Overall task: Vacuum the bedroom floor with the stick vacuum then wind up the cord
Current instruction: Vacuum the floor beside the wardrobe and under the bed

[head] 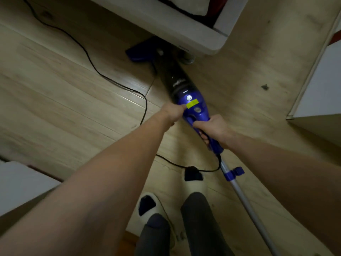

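Note:
The blue and black stick vacuum (184, 93) leans forward over the wooden floor. Its blue floor head (140, 52) lies partly under the corner of a white bed frame (184, 32). My right hand (212, 129) grips the blue handle just behind the body. My left hand (174, 112) holds the left side of the blue body, its thumb beside a yellow sticker. A silver pole (245, 198) with a blue cord hook runs back to the lower right. The black cord (88, 58) leaves the handle's end and snakes across the floor to the far left.
White furniture stands at the right (319, 85) and at the lower left (22, 183). My feet in white slippers (153, 206) stand on the floor below the handle, the cord passing just in front of them. A small dark speck (265, 87) lies on the floor at the right.

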Demonstrator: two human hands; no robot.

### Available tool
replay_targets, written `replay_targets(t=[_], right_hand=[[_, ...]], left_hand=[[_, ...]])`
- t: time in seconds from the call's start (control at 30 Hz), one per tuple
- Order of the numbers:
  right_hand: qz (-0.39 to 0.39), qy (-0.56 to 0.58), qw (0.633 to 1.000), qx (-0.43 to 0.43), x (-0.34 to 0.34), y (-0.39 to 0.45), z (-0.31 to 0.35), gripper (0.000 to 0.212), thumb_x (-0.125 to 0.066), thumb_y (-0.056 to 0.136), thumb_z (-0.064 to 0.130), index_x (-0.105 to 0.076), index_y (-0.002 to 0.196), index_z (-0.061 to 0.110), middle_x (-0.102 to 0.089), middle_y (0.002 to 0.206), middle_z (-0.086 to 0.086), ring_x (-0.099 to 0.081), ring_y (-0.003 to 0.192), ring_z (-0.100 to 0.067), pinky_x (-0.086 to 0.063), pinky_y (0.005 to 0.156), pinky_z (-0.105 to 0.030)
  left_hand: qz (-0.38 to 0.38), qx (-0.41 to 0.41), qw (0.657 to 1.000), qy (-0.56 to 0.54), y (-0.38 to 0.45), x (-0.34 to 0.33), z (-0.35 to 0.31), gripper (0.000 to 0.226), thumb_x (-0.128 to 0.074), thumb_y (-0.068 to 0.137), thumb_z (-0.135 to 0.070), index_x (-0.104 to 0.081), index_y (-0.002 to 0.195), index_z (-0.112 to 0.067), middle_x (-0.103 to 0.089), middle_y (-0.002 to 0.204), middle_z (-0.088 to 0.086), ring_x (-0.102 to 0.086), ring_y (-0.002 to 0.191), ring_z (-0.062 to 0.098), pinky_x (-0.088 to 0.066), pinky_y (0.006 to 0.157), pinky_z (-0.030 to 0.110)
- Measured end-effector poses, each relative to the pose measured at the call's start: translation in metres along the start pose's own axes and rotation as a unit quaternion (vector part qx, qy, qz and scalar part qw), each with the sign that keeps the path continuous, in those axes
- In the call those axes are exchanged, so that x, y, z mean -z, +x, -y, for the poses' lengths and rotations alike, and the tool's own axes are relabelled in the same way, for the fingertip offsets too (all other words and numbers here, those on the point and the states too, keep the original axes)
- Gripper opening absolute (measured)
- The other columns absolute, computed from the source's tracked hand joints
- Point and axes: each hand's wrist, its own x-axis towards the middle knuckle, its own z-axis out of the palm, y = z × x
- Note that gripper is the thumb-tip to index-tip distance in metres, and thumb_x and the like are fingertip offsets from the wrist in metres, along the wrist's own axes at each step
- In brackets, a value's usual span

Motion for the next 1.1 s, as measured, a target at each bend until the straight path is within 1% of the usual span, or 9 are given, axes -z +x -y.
replay_targets(t=[0.07,0.17,0.23,0.4,0.5,0.63,0.8,0.93,1.1], right_hand=[[-0.027,-0.015,0.999,-0.009,0.003,-0.026,-0.003,0.027,-0.062,0.078,0.015,-0.051,0.055,0.008,-0.045,0.034,-0.001,-0.037,0.026,-0.013,-0.032,0.033,-0.016],[-0.038,-0.049,0.998,-0.013,0.013,-0.073,0.0,0.027,-0.063,0.075,0.017,-0.051,0.053,0.008,-0.046,0.034,-0.002,-0.039,0.028,-0.017,-0.033,0.036,-0.019],[-0.032,-0.065,0.997,-0.013,0.019,-0.103,0.004,0.024,-0.064,0.074,0.017,-0.052,0.055,0.008,-0.048,0.035,-0.003,-0.04,0.029,-0.018,-0.035,0.038,-0.022],[-0.036,-0.117,0.992,-0.03,0.038,-0.211,0.02,0.023,-0.071,0.075,0.027,-0.062,0.077,0.006,-0.062,0.061,-0.009,-0.053,0.047,-0.019,-0.046,0.053,-0.029],[-0.041,-0.129,0.99,-0.046,0.047,-0.281,0.026,0.029,-0.072,0.075,0.031,-0.063,0.089,0.007,-0.068,0.075,-0.01,-0.06,0.06,-0.021,-0.052,0.066,-0.032],[-0.034,-0.086,0.993,-0.076,0.061,-0.373,0.028,0.025,-0.068,0.081,0.027,-0.061,0.091,0.005,-0.062,0.061,-0.007,-0.055,0.049,-0.018,-0.05,0.061,-0.031],[-0.049,0.006,0.996,-0.072,0.1,-0.477,0.029,0.023,-0.066,0.083,0.02,-0.06,0.1,0.007,-0.06,0.058,-0.004,-0.051,0.043,-0.014,-0.043,0.046,-0.024],[-0.08,0.076,0.993,-0.053,0.134,-0.532,0.036,0.01,-0.064,0.083,0.014,-0.061,0.084,0.005,-0.057,0.053,-0.004,-0.05,0.043,-0.014,-0.044,0.051,-0.027],[-0.13,0.142,0.981,-0.026,0.19,-0.561,0.053,0.009,-0.064,0.084,0.01,-0.059,0.078,0.007,-0.055,0.046,0.001,-0.049,0.039,-0.011,-0.044,0.046,-0.023]], left_hand=[[0.014,-0.002,1.0,0.026,-0.026,-0.014,-0.001,0.043,-0.054,0.095,-0.025,-0.044,0.133,-0.008,-0.056,0.12,0.012,-0.052,0.094,0.022,-0.044,0.074,0.028],[0.025,-0.001,0.998,0.065,-0.069,-0.025,-0.009,0.046,-0.053,0.094,-0.023,-0.044,0.134,-0.001,-0.054,0.131,0.018,-0.056,0.113,0.03,-0.049,0.089,0.035],[0.023,-0.005,0.996,0.088,-0.098,-0.025,-0.015,0.046,-0.055,0.093,-0.022,-0.046,0.132,0.002,-0.056,0.128,0.018,-0.056,0.116,0.031,-0.048,0.092,0.035],[0.071,-0.028,0.979,0.189,-0.209,-0.01,-0.038,0.045,-0.054,0.095,-0.026,-0.049,0.129,0.002,-0.057,0.126,0.02,-0.055,0.118,0.032,-0.045,0.1,0.037],[0.093,-0.077,0.951,0.285,-0.286,-0.002,-0.05,0.039,-0.047,0.098,-0.027,-0.055,0.124,0.001,-0.06,0.123,0.019,-0.056,0.116,0.031,-0.044,0.101,0.038],[0.112,-0.138,0.906,0.385,-0.384,-0.004,-0.064,0.038,-0.04,0.1,-0.025,-0.058,0.123,-0.001,-0.06,0.124,0.017,-0.055,0.115,0.03,-0.043,0.092,0.033],[0.153,-0.227,0.83,0.486,-0.471,-0.016,-0.098,0.044,-0.052,0.091,-0.012,-0.051,0.134,-0.021,-0.057,0.128,0.006,-0.057,0.114,0.021,-0.045,0.092,0.031],[0.141,-0.376,0.722,0.564,-0.516,-0.037,-0.138,0.046,-0.054,0.088,-0.013,-0.052,0.133,-0.024,-0.049,0.138,0.002,-0.049,0.126,0.021,-0.042,0.099,0.039],[0.125,-0.48,0.605,0.623,-0.543,-0.074,-0.199,0.044,-0.058,0.089,-0.018,-0.05,0.132,-0.024,-0.054,0.133,0.0,-0.053,0.122,0.019,-0.046,0.098,0.042]])
